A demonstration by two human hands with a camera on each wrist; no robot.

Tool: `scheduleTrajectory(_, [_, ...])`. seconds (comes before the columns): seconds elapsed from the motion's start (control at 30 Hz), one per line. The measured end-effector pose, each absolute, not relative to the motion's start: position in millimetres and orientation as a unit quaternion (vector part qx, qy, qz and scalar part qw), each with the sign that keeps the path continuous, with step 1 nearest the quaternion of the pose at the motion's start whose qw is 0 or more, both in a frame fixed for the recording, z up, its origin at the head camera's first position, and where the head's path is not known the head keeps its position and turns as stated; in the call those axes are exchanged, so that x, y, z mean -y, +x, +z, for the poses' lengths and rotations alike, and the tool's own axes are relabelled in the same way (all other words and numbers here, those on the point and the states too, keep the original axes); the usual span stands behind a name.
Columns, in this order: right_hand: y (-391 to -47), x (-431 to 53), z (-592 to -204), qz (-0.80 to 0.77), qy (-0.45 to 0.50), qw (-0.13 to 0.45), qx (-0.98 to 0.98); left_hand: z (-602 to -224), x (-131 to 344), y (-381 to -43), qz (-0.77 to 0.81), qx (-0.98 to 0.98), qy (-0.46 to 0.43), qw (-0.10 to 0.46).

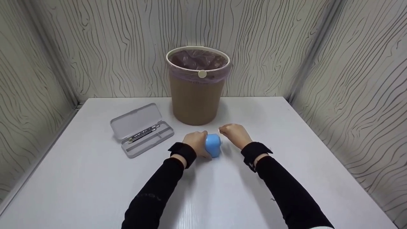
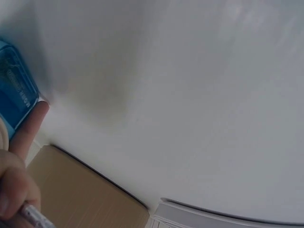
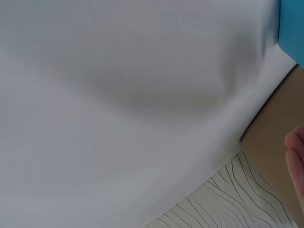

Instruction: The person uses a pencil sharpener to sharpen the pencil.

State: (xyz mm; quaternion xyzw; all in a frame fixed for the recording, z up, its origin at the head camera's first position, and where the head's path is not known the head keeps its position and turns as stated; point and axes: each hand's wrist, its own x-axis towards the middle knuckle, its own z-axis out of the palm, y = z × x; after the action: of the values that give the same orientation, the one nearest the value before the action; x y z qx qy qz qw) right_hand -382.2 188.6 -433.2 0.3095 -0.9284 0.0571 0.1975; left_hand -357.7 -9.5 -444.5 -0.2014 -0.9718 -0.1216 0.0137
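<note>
My left hand (image 1: pixel 195 143) grips a blue pencil sharpener (image 1: pixel 212 145) on the table from its left side. At the sharpener's right side, my right hand (image 1: pixel 236 135) pinches the small white crank handle (image 1: pixel 219 131). Up close in the left wrist view, the sharpener (image 2: pixel 18 88) has a see-through blue front with printed letters, and a finger touches its lower edge. A short stretch of a grey patterned pencil (image 2: pixel 37 217) sticks out by the curled left fingers; its other end is hidden. Only a blue corner (image 3: pixel 292 28) of the sharpener shows in the right wrist view.
An open grey pencil case (image 1: pixel 136 119) with a few dark patterned pencils (image 1: pixel 143 134) lies to the left. Behind the hands stands a brown bin (image 1: pixel 195 98) with a purple bag liner. Wood-patterned panels (image 1: pixel 127 47) enclose the white table (image 1: pixel 95 184) at the back and sides.
</note>
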Motion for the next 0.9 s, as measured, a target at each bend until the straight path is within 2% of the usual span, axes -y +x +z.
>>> scheduleTrajectory(0.6, [-388.2, -188.7, -440.6, 0.046, 0.305, 0.145, 0.94, -444.9, 8.6, -360.3, -0.123, 0.973, -0.197, 0.006])
scheduleTrajectory(0.73, [-384.7, -189.1, -451.7, 0.055, 0.297, 0.123, 0.945, -447.8, 8.7, -360.1, -0.131, 0.972, -0.197, 0.009])
scheduleTrajectory(0.9, [-374.7, -192.4, -466.6, 0.059, 0.292, 0.129, 0.946, -447.7, 9.0, -359.1, -0.129, 0.971, -0.198, 0.022])
